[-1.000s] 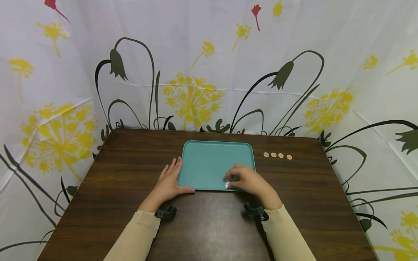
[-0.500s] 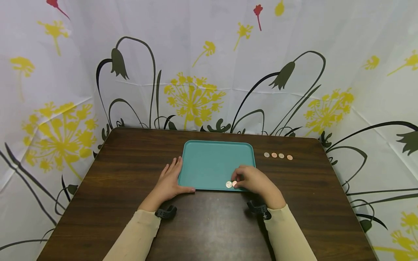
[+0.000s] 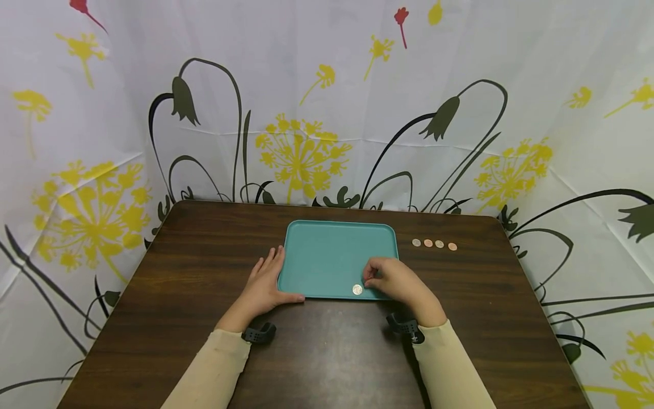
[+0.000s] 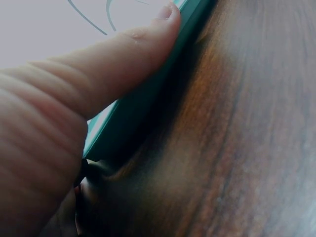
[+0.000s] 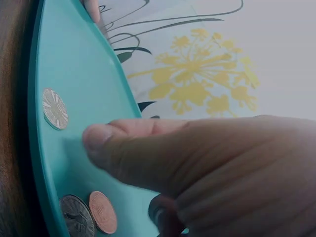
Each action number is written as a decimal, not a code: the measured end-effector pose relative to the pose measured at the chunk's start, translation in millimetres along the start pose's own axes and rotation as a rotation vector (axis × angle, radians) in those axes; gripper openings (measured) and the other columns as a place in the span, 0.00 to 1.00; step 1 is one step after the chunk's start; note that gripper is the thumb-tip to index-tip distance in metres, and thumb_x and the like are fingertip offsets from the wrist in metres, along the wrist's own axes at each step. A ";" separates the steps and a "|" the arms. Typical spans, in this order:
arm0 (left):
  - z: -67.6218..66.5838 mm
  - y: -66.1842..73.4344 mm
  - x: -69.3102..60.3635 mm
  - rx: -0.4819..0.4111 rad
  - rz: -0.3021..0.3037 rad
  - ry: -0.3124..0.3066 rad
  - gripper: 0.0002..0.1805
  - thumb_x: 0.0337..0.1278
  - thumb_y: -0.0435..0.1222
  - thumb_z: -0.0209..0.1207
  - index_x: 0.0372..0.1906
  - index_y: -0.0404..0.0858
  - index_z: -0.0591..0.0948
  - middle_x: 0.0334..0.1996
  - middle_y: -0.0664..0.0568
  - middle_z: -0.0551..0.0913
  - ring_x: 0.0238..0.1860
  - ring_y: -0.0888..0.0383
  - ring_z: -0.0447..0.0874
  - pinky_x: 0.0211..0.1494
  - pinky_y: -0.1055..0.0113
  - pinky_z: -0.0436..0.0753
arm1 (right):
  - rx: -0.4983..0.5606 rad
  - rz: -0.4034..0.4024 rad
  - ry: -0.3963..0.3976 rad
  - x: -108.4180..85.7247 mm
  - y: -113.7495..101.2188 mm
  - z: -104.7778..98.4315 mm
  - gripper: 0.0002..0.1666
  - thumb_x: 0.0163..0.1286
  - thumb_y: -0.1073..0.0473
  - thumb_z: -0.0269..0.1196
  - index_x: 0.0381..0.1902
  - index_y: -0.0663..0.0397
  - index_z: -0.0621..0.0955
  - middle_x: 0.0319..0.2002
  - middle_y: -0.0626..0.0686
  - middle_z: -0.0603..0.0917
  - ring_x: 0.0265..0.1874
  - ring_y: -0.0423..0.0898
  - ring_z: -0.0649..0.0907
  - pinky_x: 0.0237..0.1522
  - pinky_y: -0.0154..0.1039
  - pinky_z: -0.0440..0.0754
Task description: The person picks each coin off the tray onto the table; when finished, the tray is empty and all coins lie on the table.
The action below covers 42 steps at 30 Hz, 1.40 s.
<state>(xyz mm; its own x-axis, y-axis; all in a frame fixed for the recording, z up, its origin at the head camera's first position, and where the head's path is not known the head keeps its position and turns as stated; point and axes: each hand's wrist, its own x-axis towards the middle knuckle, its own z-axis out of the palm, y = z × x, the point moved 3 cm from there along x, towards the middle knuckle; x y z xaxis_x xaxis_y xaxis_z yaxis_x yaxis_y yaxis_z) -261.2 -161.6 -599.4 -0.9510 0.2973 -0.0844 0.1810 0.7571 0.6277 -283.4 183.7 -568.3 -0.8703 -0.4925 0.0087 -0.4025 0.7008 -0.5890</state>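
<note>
A teal tray (image 3: pixel 332 244) lies on the wooden table. My left hand (image 3: pixel 263 287) rests at the tray's left front corner, fingers spread, with the thumb (image 4: pixel 133 57) along its front rim. Over the tray's right front part, my right hand (image 3: pixel 395 281) keeps thumb and forefinger pinched together. The copper coin seen at these fingertips a moment ago is out of sight, apparently between them. A silver coin (image 3: pixel 357 289) lies just left of the fingertips. In the right wrist view, a darker silver coin (image 5: pixel 77 217) and a copper coin (image 5: pixel 103 212) lie side by side in the tray.
Right of the tray, several coins (image 3: pixel 428 243) form a row on the table (image 3: pixel 332 352), silver and copper alternating. A flower-printed white cloth (image 3: pixel 327 68) hangs behind the table. Dark bands (image 3: pixel 406 326) sit on both wrists.
My right hand placed the silver coin near the front rim and moved slightly right. A copper coin appeared at its fingertips beside the silver one and is now hidden. My left hand stayed put.
</note>
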 end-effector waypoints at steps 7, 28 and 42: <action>-0.5 -0.7 -0.8 -0.006 0.003 0.002 0.80 0.47 0.65 0.81 0.90 0.35 0.43 0.91 0.40 0.42 0.92 0.42 0.36 0.90 0.38 0.37 | -0.006 0.010 0.199 -6.2 1.6 -18.9 0.10 0.71 0.59 0.77 0.35 0.39 0.85 0.35 0.42 0.81 0.31 0.40 0.79 0.35 0.37 0.78; -1.6 0.3 -1.1 0.003 0.000 -0.001 0.79 0.48 0.64 0.81 0.90 0.35 0.43 0.91 0.41 0.42 0.92 0.42 0.36 0.91 0.38 0.37 | 0.199 0.424 0.768 -46.5 116.7 -46.4 0.11 0.71 0.55 0.77 0.43 0.56 0.89 0.40 0.57 0.89 0.40 0.44 0.80 0.40 0.30 0.71; -0.8 0.6 -0.3 0.004 -0.003 -0.002 0.80 0.46 0.66 0.81 0.90 0.35 0.43 0.91 0.42 0.42 0.92 0.42 0.36 0.91 0.38 0.37 | 0.105 0.493 0.589 -44.4 118.2 -40.4 0.14 0.72 0.50 0.77 0.44 0.54 0.90 0.36 0.56 0.91 0.38 0.53 0.85 0.42 0.44 0.77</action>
<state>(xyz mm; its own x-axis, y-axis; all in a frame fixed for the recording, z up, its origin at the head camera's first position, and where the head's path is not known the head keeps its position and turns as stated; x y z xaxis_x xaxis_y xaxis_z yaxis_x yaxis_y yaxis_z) -261.0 -161.7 -598.4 -0.9509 0.2966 -0.0881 0.1792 0.7601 0.6246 -303.8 309.2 -605.8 -0.9611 0.2397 0.1371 0.0736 0.7007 -0.7097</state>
